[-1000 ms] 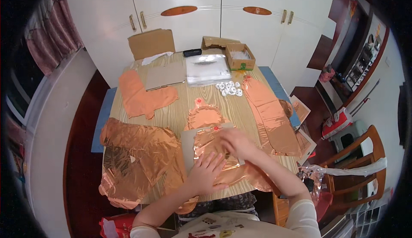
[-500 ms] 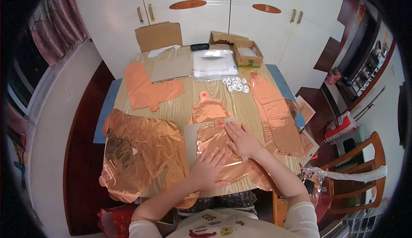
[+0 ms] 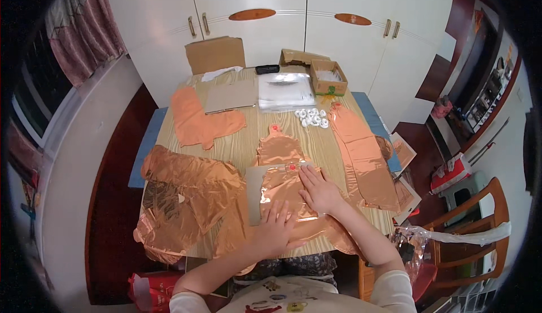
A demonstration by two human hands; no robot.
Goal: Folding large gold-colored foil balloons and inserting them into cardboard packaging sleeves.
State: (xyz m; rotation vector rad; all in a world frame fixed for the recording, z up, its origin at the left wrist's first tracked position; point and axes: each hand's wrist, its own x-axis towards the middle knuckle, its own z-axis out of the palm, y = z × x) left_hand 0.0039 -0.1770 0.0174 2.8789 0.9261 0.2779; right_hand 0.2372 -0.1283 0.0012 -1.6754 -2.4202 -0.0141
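Left hand (image 3: 275, 233) palm down, fingers spread, near edge of copper foil piece (image 3: 282, 184). Right hand (image 3: 320, 193) flat on its right side, thumb apart. Foil lies over grey board (image 3: 254, 191), near middle of table (image 3: 244, 150). Crumpled foil (image 3: 189, 191) left; long foil (image 3: 364, 163) right. Farther: white rings (image 3: 311, 117), then clear bags (image 3: 286, 94).

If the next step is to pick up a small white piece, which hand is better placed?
Probably the right hand: it lies on orange foil, nearer the white pieces; the left hand rests farther from them. Neither seems to grip anything.
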